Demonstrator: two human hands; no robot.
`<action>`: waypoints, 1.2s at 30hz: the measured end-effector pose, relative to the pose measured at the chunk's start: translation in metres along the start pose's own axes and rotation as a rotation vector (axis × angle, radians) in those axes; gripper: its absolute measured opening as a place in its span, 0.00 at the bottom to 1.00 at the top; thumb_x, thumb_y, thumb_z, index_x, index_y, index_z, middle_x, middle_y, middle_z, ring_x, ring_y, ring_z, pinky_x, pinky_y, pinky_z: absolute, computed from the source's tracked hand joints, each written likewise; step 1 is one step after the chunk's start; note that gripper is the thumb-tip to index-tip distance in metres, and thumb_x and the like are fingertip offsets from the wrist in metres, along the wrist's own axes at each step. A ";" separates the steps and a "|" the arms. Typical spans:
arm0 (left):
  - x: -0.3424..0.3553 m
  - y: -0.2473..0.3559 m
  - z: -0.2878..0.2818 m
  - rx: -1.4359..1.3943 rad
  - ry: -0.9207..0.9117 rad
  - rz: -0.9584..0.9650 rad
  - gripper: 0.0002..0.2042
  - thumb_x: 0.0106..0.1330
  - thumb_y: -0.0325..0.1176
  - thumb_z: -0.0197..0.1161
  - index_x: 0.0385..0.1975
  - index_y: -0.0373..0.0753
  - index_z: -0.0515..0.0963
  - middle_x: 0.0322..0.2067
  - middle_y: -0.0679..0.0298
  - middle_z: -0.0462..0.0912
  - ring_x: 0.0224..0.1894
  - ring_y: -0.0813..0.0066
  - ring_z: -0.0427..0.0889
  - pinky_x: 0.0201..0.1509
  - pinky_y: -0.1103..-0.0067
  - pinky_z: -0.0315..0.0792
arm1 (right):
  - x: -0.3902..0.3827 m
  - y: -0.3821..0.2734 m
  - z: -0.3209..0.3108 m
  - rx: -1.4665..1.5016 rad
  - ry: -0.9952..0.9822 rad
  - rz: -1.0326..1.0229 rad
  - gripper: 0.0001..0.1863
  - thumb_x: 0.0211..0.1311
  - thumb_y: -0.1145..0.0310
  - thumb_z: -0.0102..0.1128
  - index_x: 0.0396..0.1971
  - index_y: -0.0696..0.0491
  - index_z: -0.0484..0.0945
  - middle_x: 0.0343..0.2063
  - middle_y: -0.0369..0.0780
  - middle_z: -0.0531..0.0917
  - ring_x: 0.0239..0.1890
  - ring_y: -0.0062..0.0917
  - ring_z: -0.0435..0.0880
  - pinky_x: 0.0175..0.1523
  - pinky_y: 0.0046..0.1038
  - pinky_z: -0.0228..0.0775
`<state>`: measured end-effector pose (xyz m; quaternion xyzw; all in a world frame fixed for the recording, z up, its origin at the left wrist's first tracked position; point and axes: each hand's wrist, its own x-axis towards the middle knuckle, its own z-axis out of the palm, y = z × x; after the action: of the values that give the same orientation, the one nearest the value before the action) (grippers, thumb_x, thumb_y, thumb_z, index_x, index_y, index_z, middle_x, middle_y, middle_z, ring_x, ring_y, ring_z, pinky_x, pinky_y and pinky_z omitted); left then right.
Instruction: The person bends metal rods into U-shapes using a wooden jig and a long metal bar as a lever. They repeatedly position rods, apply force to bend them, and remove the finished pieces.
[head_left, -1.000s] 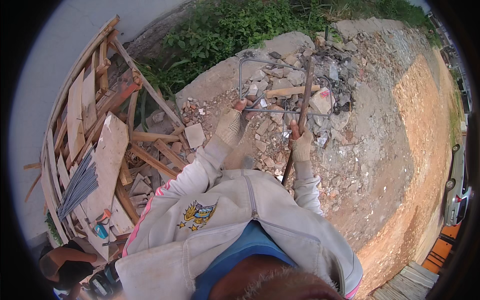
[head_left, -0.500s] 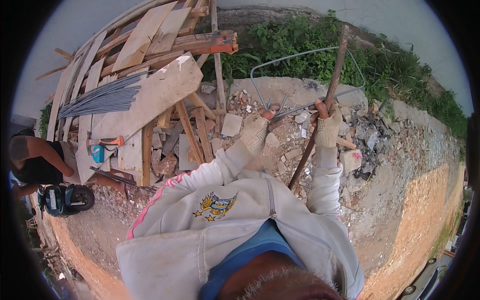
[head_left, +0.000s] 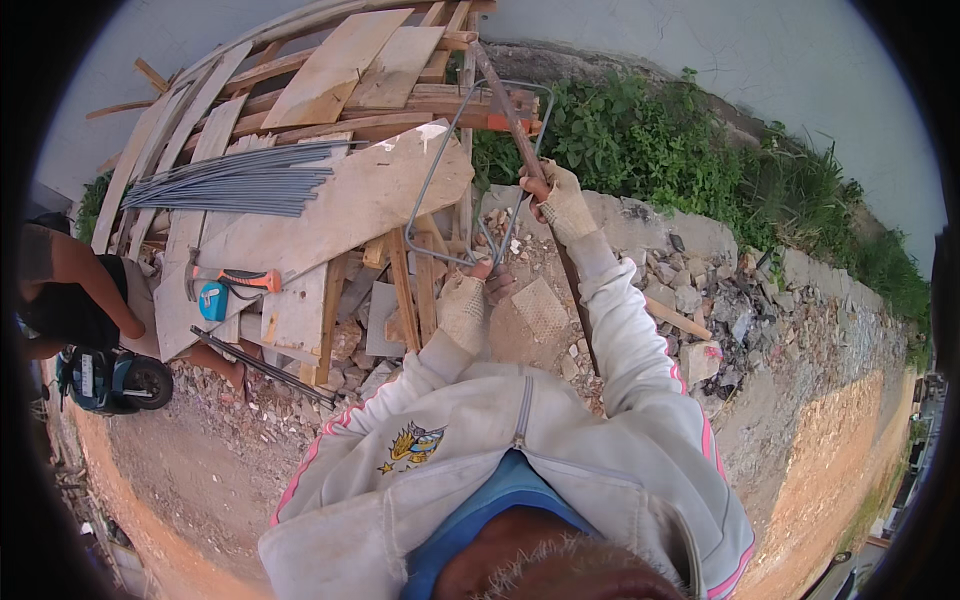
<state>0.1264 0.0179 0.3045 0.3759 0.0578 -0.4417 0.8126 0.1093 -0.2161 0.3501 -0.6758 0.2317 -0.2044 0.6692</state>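
Two hands: both gloved in cream knit with fingertips bare, out in front of the pale zip jacket (head_left: 590, 430).
Left hand (head_left: 468, 297): fingers pinching the near end of the bent rod frame (head_left: 437, 160), where short rod ends angle inward.
Right hand (head_left: 556, 200): fingers wrapped around the brown bar (head_left: 505, 100); frame's right side runs just beside them (contact there, cannot tell).
Bent rod frame: grey, roughly rectangular, rounded corners, held up and tilted; in view it overlaps the right end of the wide board (head_left: 350, 205).
Brown bar: long, slanting from upper left to lower right, its upper part crossing the frame's far end.
Wide board: pale, lying over the lumber pile (head_left: 330, 75) on the left.
Grey rods (head_left: 240, 185): loose bundle, lying across the boards.
Hammer (head_left: 250, 280): orange-and-dark handle, on the boards, near the bundle.
Tape measure (head_left: 212, 300): teal, just below the hammer.
Dark bars (head_left: 270, 368): thin, lying together near the boards' lower edge.
Other person (head_left: 70, 290): far left, arm and dark clothing showing, near a motorbike (head_left: 112, 382).
Ground: broken rubble (head_left: 700, 290) right of the hands, green plants (head_left: 640, 150) beyond, along a pale wall (head_left: 780, 80).
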 end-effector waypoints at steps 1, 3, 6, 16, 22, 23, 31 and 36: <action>0.003 0.001 -0.001 0.014 0.043 0.019 0.12 0.70 0.35 0.70 0.45 0.34 0.80 0.37 0.58 0.86 0.36 0.68 0.88 0.40 0.77 0.84 | 0.005 -0.003 0.007 0.017 -0.022 0.034 0.16 0.66 0.66 0.66 0.48 0.59 0.78 0.24 0.33 0.74 0.15 0.14 0.73 0.18 0.19 0.60; 0.012 0.005 0.000 0.023 0.085 0.055 0.13 0.70 0.35 0.69 0.46 0.33 0.79 0.38 0.58 0.85 0.38 0.68 0.88 0.41 0.77 0.83 | 0.020 -0.006 0.018 0.030 -0.050 0.077 0.16 0.66 0.66 0.66 0.47 0.59 0.78 0.25 0.33 0.74 0.15 0.14 0.72 0.18 0.19 0.60; 0.027 0.012 0.005 0.029 0.082 0.084 0.14 0.70 0.35 0.69 0.48 0.33 0.77 0.39 0.58 0.84 0.40 0.67 0.87 0.42 0.77 0.82 | 0.044 0.006 0.021 0.023 -0.037 0.106 0.15 0.66 0.67 0.65 0.48 0.59 0.78 0.27 0.33 0.75 0.15 0.15 0.72 0.18 0.20 0.61; 0.065 0.000 -0.015 0.041 0.110 0.004 0.14 0.72 0.34 0.68 0.48 0.33 0.76 0.39 0.58 0.84 0.39 0.68 0.87 0.41 0.76 0.82 | 0.067 0.069 0.028 0.081 0.062 0.162 0.15 0.67 0.69 0.64 0.50 0.57 0.77 0.25 0.34 0.74 0.14 0.16 0.71 0.17 0.21 0.60; 0.070 -0.005 -0.033 0.029 0.106 -0.030 0.14 0.72 0.35 0.68 0.49 0.34 0.76 0.39 0.58 0.85 0.39 0.67 0.87 0.42 0.76 0.83 | 0.058 0.066 0.030 0.096 0.051 0.204 0.14 0.68 0.66 0.63 0.48 0.58 0.77 0.23 0.34 0.74 0.15 0.16 0.72 0.18 0.23 0.61; 0.069 -0.002 -0.022 0.070 0.086 -0.040 0.14 0.72 0.35 0.68 0.50 0.34 0.76 0.39 0.58 0.86 0.39 0.67 0.87 0.43 0.75 0.84 | 0.058 0.064 0.024 0.042 0.074 0.182 0.14 0.69 0.66 0.63 0.47 0.59 0.77 0.23 0.34 0.75 0.15 0.17 0.73 0.18 0.24 0.62; 0.094 0.016 -0.077 -0.023 -0.005 -0.208 0.12 0.75 0.41 0.65 0.37 0.42 0.72 0.29 0.71 0.70 0.29 0.83 0.70 0.29 0.84 0.66 | 0.017 0.063 -0.013 -0.519 0.226 -0.223 0.15 0.63 0.65 0.66 0.45 0.59 0.79 0.34 0.53 0.82 0.38 0.47 0.83 0.43 0.41 0.72; 0.059 0.028 -0.027 0.326 0.007 -0.028 0.16 0.73 0.43 0.67 0.48 0.36 0.77 0.37 0.64 0.82 0.35 0.75 0.83 0.39 0.83 0.78 | -0.063 0.053 -0.058 -0.408 0.208 -0.117 0.18 0.65 0.60 0.68 0.45 0.59 0.79 0.33 0.51 0.83 0.36 0.42 0.83 0.42 0.42 0.72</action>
<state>0.1898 0.0049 0.2757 0.5035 -0.0067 -0.4550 0.7344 0.0221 -0.2256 0.3003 -0.7848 0.2961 -0.2602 0.4783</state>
